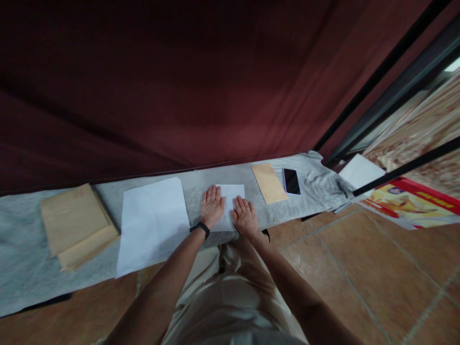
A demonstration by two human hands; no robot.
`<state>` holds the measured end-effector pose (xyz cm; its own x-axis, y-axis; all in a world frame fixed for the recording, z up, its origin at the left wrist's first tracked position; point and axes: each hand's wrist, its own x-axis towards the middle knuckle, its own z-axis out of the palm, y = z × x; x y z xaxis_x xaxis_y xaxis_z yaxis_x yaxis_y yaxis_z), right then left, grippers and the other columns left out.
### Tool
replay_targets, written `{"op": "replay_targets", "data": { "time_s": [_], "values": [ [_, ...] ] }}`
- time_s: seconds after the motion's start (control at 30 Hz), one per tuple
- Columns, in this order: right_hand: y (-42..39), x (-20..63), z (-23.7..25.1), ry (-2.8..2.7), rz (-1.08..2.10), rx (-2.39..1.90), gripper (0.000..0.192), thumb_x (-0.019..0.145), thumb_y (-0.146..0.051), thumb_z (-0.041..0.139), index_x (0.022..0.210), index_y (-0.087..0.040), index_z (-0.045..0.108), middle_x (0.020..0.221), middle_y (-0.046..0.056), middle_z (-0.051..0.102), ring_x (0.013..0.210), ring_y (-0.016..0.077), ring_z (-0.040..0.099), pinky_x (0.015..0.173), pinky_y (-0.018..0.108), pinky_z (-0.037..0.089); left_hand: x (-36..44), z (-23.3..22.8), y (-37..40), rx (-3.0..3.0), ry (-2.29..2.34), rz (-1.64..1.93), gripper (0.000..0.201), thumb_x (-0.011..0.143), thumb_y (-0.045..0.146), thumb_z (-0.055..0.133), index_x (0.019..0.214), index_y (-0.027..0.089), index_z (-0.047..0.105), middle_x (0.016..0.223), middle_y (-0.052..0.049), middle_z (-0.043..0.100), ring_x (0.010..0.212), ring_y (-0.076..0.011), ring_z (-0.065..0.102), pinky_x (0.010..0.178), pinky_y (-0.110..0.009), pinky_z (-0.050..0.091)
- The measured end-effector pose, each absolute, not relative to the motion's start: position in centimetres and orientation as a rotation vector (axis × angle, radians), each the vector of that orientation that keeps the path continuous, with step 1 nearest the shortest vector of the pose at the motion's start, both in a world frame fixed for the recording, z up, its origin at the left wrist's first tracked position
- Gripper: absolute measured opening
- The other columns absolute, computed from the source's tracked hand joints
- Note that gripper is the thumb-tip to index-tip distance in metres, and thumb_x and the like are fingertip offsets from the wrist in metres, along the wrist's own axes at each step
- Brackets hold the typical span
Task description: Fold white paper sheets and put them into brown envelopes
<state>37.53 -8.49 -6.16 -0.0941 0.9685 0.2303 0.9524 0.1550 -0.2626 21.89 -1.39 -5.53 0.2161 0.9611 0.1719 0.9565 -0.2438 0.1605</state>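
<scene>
Both of my hands lie flat, palms down, on a folded white sheet of paper on a grey cloth-covered table. My left hand, with a black band on the wrist, presses the sheet's left part. My right hand presses its right part. The fingers of both hands are spread and hold nothing. To the left lies a stack of white paper.
A pile of brown envelopes sits at the far left. To the right lie a single brown envelope and a dark phone. A dark red curtain hangs behind the table. White paper and a colourful poster are at right.
</scene>
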Motion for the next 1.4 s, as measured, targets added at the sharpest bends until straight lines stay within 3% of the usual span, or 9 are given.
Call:
{"op": "replay_targets", "data": {
  "time_s": [0.3, 0.5, 0.8, 1.0, 1.23, 1.4],
  "values": [
    [-10.1, 39.6, -6.0, -2.086, 0.045, -1.866, 0.055, 0.106, -0.037, 0.038, 0.156, -0.013, 0.042, 0.161, 0.012, 0.042, 0.147, 0.0298, 0.042, 0.125, 0.050, 0.020, 20.8, -5.1, -5.1, 2.382, 1.945, 0.516, 0.062, 0.104, 0.032, 0.028, 0.159, 0.004, 0.032, 0.165, -0.018, 0.034, 0.157, -0.0276, 0.024, 0.128, -0.050, 0.019],
    [-10.0, 39.7, -6.3, -2.101, 0.039, -1.852, 0.056, 0.107, -0.037, 0.037, 0.156, -0.011, 0.042, 0.161, 0.014, 0.043, 0.148, 0.0309, 0.040, 0.124, 0.052, 0.020, 22.3, -4.6, -10.5, 2.569, 1.612, 0.366, 0.055, 0.104, 0.034, 0.033, 0.156, 0.020, 0.043, 0.166, -0.007, 0.036, 0.156, -0.0253, 0.025, 0.129, -0.050, 0.019],
    [-10.1, 38.5, -6.1, -2.052, 0.026, -1.847, 0.054, 0.106, -0.033, 0.038, 0.155, -0.011, 0.043, 0.159, 0.017, 0.045, 0.147, 0.0308, 0.042, 0.123, 0.053, 0.024, 19.5, -4.7, -11.9, 2.557, 1.700, 0.368, 0.058, 0.104, 0.033, 0.030, 0.156, 0.010, 0.040, 0.163, -0.013, 0.040, 0.155, -0.0240, 0.029, 0.128, -0.047, 0.023],
    [-11.6, 36.1, -6.0, -2.201, 0.094, -1.704, 0.051, 0.107, -0.036, 0.039, 0.153, -0.015, 0.047, 0.161, 0.012, 0.042, 0.150, 0.0268, 0.039, 0.124, 0.049, 0.023, 19.4, -5.4, -12.1, 2.558, 1.703, 0.374, 0.059, 0.103, 0.033, 0.031, 0.156, 0.009, 0.040, 0.163, -0.014, 0.039, 0.156, -0.0250, 0.028, 0.128, -0.048, 0.023],
    [-12.2, 40.0, -6.0, -2.129, 0.026, -1.808, 0.057, 0.107, -0.041, 0.041, 0.156, -0.011, 0.042, 0.161, 0.014, 0.043, 0.149, 0.0300, 0.039, 0.125, 0.050, 0.022, 18.4, -5.7, -12.7, 2.556, 1.737, 0.413, 0.061, 0.104, 0.039, 0.031, 0.156, 0.008, 0.039, 0.162, -0.016, 0.040, 0.154, -0.0264, 0.032, 0.127, -0.049, 0.025],
    [-10.6, 41.9, -6.0, -2.050, 0.060, -1.879, 0.053, 0.105, -0.036, 0.042, 0.153, -0.014, 0.047, 0.157, 0.014, 0.048, 0.145, 0.0290, 0.044, 0.122, 0.048, 0.027, 18.1, -5.5, -13.1, 2.551, 1.742, 0.419, 0.061, 0.105, 0.039, 0.030, 0.157, 0.008, 0.038, 0.161, -0.017, 0.041, 0.154, -0.0267, 0.032, 0.127, -0.050, 0.025]
  ]
}}
